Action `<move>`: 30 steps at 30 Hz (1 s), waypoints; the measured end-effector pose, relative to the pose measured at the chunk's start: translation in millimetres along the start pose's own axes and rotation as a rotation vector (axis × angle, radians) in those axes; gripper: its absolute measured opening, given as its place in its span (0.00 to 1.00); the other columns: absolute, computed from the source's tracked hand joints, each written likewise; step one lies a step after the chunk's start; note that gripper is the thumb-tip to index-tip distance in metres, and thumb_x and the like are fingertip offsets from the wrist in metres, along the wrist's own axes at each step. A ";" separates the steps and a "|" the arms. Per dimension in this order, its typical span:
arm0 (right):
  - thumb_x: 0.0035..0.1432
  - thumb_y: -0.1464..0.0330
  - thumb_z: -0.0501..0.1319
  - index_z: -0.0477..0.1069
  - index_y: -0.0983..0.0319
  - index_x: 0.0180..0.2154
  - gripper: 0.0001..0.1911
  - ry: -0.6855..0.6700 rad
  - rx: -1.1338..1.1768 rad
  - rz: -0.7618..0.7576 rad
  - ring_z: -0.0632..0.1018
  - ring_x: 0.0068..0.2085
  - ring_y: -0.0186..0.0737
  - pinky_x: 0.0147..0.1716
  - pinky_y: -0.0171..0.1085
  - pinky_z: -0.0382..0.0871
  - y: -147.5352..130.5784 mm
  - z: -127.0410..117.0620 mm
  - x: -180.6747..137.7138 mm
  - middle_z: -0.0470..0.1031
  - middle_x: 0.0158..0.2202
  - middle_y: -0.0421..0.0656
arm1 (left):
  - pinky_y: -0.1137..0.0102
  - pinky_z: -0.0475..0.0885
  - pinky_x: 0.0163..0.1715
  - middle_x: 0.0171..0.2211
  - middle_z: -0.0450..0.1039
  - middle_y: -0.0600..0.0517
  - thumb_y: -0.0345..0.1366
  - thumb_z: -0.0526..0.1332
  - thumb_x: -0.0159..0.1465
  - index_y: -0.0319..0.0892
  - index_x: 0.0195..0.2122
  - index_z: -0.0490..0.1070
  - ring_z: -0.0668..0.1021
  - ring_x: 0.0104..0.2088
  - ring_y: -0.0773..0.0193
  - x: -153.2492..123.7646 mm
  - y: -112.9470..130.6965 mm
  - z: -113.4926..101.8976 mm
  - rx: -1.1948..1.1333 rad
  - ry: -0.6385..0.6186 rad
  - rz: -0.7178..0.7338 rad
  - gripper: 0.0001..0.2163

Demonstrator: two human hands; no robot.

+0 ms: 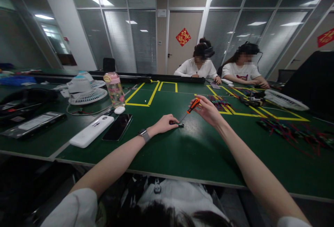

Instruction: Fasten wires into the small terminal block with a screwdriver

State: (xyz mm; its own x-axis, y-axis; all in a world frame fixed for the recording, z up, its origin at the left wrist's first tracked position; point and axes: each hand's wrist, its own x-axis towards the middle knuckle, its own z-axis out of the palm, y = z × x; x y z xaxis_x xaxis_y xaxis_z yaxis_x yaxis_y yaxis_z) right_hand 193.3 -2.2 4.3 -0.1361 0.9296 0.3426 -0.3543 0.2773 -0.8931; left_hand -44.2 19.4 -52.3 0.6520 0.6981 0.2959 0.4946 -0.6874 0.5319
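Note:
My left hand (164,123) rests on the green table (193,150) with its fingers pinched on a small dark part (179,124). My right hand (208,110) is raised just right of it and grips a small screwdriver (192,106) with an orange and black handle. The screwdriver slants down to the left, and its thin tip meets the small part. A watch sits on my left wrist.
A black phone (118,127) and a white power bank (91,130) lie left of my hands, with a pink-lidded bottle (114,88) and a white fan (85,89) behind. Coloured wire bundles (292,131) lie at right. Two people sit across the table, beside another fan (285,99).

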 end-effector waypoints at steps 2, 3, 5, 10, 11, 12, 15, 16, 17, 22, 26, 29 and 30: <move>0.47 0.59 0.71 0.77 0.54 0.38 0.14 -0.012 0.027 -0.003 0.78 0.44 0.42 0.52 0.50 0.70 -0.5 0.8 -0.3 0.79 0.39 0.41 | 0.71 0.67 0.37 0.37 0.71 0.50 0.39 0.63 0.64 0.41 0.44 0.79 0.73 0.35 0.64 0.0 0.9 -0.3 0.000 0.001 -0.001 0.10; 0.47 0.59 0.71 0.77 0.54 0.37 0.14 -0.009 0.037 -0.005 0.78 0.45 0.42 0.53 0.50 0.70 -0.1 1.1 -0.2 0.79 0.39 0.41 | 0.70 0.67 0.37 0.37 0.71 0.50 0.39 0.63 0.64 0.41 0.44 0.79 0.73 0.35 0.64 0.0 1.0 -0.3 0.001 0.002 -0.003 0.10; 0.47 0.59 0.71 0.77 0.54 0.37 0.14 0.008 0.043 -0.005 0.78 0.46 0.42 0.52 0.50 0.71 1.6 1.5 0.0 0.79 0.40 0.40 | 0.70 0.67 0.37 0.37 0.72 0.50 0.39 0.63 0.64 0.41 0.44 0.79 0.73 0.35 0.63 0.2 0.7 0.2 0.007 0.006 -0.006 0.10; 0.46 0.57 0.71 0.77 0.52 0.37 0.15 0.066 -0.022 -0.021 0.78 0.40 0.39 0.50 0.47 0.72 6.9 0.8 1.0 0.78 0.37 0.38 | 0.70 0.67 0.38 0.37 0.72 0.50 0.39 0.63 0.64 0.41 0.43 0.78 0.74 0.36 0.64 0.9 -0.6 1.2 0.007 0.009 0.010 0.10; 0.46 0.57 0.72 0.77 0.52 0.37 0.15 0.066 -0.030 -0.027 0.78 0.39 0.38 0.49 0.47 0.72 7.3 0.6 1.2 0.78 0.36 0.38 | 0.70 0.67 0.38 0.37 0.72 0.50 0.39 0.63 0.64 0.41 0.43 0.78 0.74 0.36 0.64 1.0 -0.7 1.3 0.007 0.009 0.009 0.10; 0.46 0.57 0.72 0.77 0.53 0.37 0.15 0.059 -0.035 -0.031 0.78 0.38 0.37 0.49 0.47 0.72 7.4 0.5 1.4 0.78 0.35 0.38 | 0.70 0.67 0.38 0.37 0.72 0.50 0.39 0.63 0.64 0.41 0.43 0.78 0.74 0.36 0.64 1.0 -0.8 1.3 0.008 0.008 0.005 0.11; 0.48 0.57 0.71 0.77 0.53 0.39 0.16 0.028 -0.043 -0.026 0.78 0.39 0.38 0.50 0.48 0.71 6.1 0.7 1.5 0.78 0.36 0.39 | 0.71 0.67 0.37 0.37 0.72 0.50 0.39 0.63 0.64 0.42 0.43 0.79 0.74 0.35 0.64 0.8 -1.1 1.5 0.004 0.010 -0.004 0.10; 0.48 0.57 0.70 0.76 0.53 0.40 0.16 0.021 -0.042 -0.022 0.79 0.40 0.39 0.50 0.48 0.70 5.4 0.9 1.4 0.78 0.36 0.39 | 0.71 0.67 0.37 0.36 0.72 0.50 0.39 0.64 0.63 0.42 0.43 0.79 0.74 0.35 0.64 0.7 -1.4 1.6 -0.003 0.011 -0.005 0.10; 0.49 0.57 0.70 0.76 0.52 0.41 0.16 0.016 -0.038 -0.019 0.79 0.41 0.39 0.51 0.49 0.70 4.7 1.1 1.2 0.78 0.37 0.39 | 0.71 0.67 0.37 0.36 0.72 0.50 0.38 0.64 0.63 0.41 0.43 0.79 0.74 0.35 0.64 0.7 -1.6 1.9 -0.010 0.015 -0.005 0.10; 0.49 0.58 0.70 0.75 0.52 0.40 0.15 0.003 0.012 -0.006 0.79 0.43 0.41 0.51 0.48 0.70 3.2 0.5 0.4 0.79 0.37 0.39 | 0.71 0.67 0.36 0.36 0.72 0.50 0.38 0.65 0.62 0.41 0.42 0.80 0.74 0.35 0.64 1.0 -2.5 2.6 -0.034 0.027 -0.035 0.09; 0.50 0.59 0.70 0.75 0.53 0.38 0.13 0.002 0.024 0.002 0.79 0.45 0.40 0.50 0.46 0.71 4.2 -0.6 0.2 0.79 0.38 0.39 | 0.68 0.67 0.40 0.36 0.73 0.49 0.39 0.66 0.62 0.42 0.41 0.80 0.74 0.38 0.61 0.7 -1.3 2.1 0.018 0.044 -0.031 0.09; 0.49 0.59 0.70 0.75 0.53 0.39 0.14 0.001 0.037 0.009 0.79 0.45 0.40 0.49 0.45 0.72 5.1 -0.7 0.2 0.80 0.38 0.39 | 0.65 0.67 0.45 0.39 0.73 0.48 0.40 0.67 0.61 0.43 0.40 0.80 0.74 0.42 0.59 0.1 -1.4 2.0 0.060 0.068 -0.028 0.09; 0.49 0.59 0.71 0.75 0.53 0.39 0.14 0.003 0.040 0.009 0.79 0.45 0.40 0.49 0.45 0.72 5.4 -0.5 0.2 0.80 0.38 0.39 | 0.65 0.67 0.46 0.41 0.73 0.48 0.40 0.67 0.61 0.43 0.39 0.80 0.74 0.43 0.58 -0.1 -2.1 2.1 0.066 0.076 -0.029 0.08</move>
State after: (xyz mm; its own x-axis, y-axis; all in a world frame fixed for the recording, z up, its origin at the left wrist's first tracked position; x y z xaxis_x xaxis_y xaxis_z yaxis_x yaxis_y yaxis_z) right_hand 191.8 -0.4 -0.6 -0.1367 0.9328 0.3336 -0.3898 0.2589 -0.8837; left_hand -44.1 20.3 -55.1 0.5926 0.7295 0.3414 0.5511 -0.6764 0.4886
